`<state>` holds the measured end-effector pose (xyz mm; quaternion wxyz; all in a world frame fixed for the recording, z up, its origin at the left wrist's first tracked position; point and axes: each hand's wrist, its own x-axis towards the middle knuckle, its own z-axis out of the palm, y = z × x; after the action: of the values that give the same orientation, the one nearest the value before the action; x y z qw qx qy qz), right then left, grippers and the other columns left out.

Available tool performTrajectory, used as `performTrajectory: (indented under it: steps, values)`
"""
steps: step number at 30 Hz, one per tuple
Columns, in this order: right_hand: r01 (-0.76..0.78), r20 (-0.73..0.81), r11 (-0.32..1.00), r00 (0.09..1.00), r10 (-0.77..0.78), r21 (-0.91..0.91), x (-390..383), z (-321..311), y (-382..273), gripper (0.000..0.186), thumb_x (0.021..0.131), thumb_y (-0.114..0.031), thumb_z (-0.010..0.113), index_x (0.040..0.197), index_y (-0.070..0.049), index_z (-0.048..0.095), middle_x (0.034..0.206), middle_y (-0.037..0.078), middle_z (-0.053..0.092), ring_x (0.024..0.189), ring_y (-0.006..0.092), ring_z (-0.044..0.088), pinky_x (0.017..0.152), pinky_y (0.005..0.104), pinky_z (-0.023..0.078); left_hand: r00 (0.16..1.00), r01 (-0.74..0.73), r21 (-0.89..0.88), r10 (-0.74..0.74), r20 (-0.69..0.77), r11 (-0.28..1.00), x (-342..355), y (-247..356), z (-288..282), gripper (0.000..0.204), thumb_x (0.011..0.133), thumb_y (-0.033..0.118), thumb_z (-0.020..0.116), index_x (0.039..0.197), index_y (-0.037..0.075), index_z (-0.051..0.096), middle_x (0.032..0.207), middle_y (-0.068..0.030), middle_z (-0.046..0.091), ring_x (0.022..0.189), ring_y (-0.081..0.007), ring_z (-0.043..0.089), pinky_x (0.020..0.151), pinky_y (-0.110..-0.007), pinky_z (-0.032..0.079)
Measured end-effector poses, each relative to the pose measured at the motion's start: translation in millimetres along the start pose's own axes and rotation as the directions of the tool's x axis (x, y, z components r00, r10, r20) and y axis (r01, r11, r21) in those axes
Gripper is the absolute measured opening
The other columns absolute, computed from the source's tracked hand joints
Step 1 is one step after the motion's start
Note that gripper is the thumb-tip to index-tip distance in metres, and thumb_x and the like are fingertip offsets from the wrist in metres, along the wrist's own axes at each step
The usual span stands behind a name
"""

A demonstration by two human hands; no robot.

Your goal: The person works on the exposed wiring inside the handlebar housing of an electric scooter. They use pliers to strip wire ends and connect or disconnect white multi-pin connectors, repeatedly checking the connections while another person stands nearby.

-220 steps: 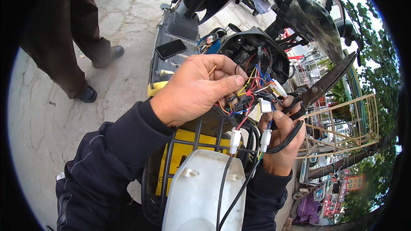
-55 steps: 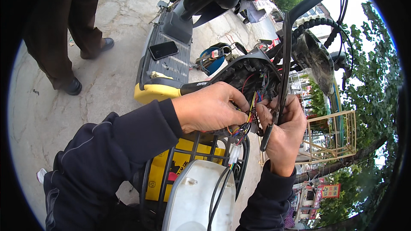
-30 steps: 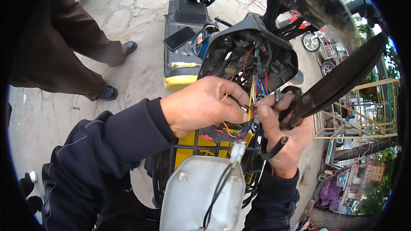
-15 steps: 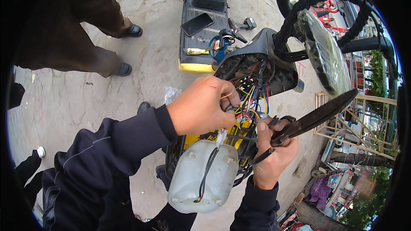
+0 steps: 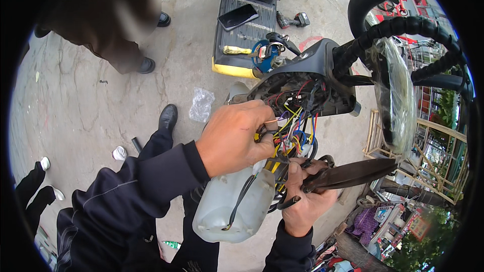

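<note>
My left hand [image 5: 237,133] is closed in a pinch on thin wires [image 5: 276,120], its fingertips among the loom. Close by on the right, my right hand [image 5: 308,199] grips dark scissors [image 5: 350,175], their closed blades pointing right; its thumb and fingers also pinch a dark cable end. Below my left hand hangs a whitish translucent plastic housing [image 5: 234,209], with a dark cable [image 5: 241,196] running to a white connector [image 5: 258,166]. Many coloured wires spill from the open black front shell [image 5: 302,83] of a vehicle; my fingers hide where some of them end.
A black handlebar [image 5: 375,0] and a plastic-wrapped mirror [image 5: 396,90] stand at the right. The footboard [image 5: 242,35] carries a phone [image 5: 238,17], a yellow-handled tool [image 5: 237,50] and blue tape [image 5: 263,55]. A power drill [image 5: 292,19] lies beyond. Another person's legs [image 5: 111,45] are at left.
My view has shifted, and the clear bag on the ground now shows fully. The scissors have tilted flatter, and my right hand sits closer to my left. Both hands keep their grip.
</note>
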<state>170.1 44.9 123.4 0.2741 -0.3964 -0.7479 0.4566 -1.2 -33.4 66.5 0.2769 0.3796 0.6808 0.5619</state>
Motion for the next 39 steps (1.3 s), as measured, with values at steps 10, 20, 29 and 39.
performTrajectory:
  steps: [10,20,29,39]
  values:
    - [0.009,-0.098,1.0,0.995,-0.011,-0.024,-1,17,-6,0.033,0.085,0.01,0.076,0.102,-0.003,0.05,0.092,0.013,0.064,0.079,0.014,0.061,0.07,0.027,0.052,0.975,-0.142,-0.001,0.139,-0.173,0.99,-3,-7,13,0.022,0.071,-0.002,0.073,0.087,0.004,0.06,0.081,-0.0094,0.059,0.065,-0.0269,0.057,0.058,-0.035,0.044]
    - [-0.047,-0.163,0.999,0.986,0.045,-0.005,14,19,-11,0.028,0.09,0.003,0.073,0.103,0.002,0.047,0.099,0.015,0.063,0.087,0.0201,0.06,0.082,0.0347,0.051,0.962,-0.241,0.131,0.254,-0.097,0.962,-3,-16,4,0.023,0.071,0.001,0.076,0.088,0.004,0.062,0.085,-0.0076,0.063,0.072,-0.0283,0.06,0.065,-0.036,0.045]
    - [-0.063,-0.291,0.998,0.954,0.065,0.017,8,19,-8,0.032,0.091,-0.002,0.076,0.103,-0.003,0.046,0.088,0.008,0.056,0.076,0.0159,0.06,0.069,0.028,0.051,0.998,-0.07,-0.156,0.07,-0.007,0.985,-5,-8,-3,0.02,0.074,-0.003,0.073,0.091,0.004,0.066,0.079,-0.0051,0.059,0.066,-0.0183,0.053,0.065,-0.029,0.045]
    - [-0.098,-0.224,0.98,0.965,0.136,0.17,6,18,3,0.028,0.091,-0.001,0.075,0.104,-0.005,0.05,0.092,0.013,0.064,0.066,0.0118,0.056,0.063,0.0235,0.046,0.896,0.438,-0.535,-0.3,0.328,0.723,-11,-7,-17,0.017,0.083,-0.002,0.068,0.1,-0.001,0.068,0.078,0.0026,0.058,0.071,-0.0036,0.05,0.066,-0.023,0.044]
